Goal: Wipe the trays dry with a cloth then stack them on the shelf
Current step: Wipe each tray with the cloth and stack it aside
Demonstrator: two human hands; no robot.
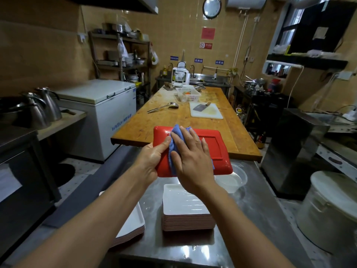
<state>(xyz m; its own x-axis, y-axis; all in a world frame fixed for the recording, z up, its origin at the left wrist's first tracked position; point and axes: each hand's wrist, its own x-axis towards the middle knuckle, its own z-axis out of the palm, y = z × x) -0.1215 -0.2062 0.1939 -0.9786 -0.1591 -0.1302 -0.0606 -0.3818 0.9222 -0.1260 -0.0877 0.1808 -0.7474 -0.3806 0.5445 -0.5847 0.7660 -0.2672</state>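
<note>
Hands at work above a steel tabletop (251, 219): the left hand (152, 157) grips a red tray's (214, 147) edge, steadying it in mid-air, while the right hand (190, 161) presses a blue cloth (178, 132) flat against it. More trays (185, 211) wait stacked below.

Blurred blue lettering on chest freezer (108, 120), unreadable.
</note>
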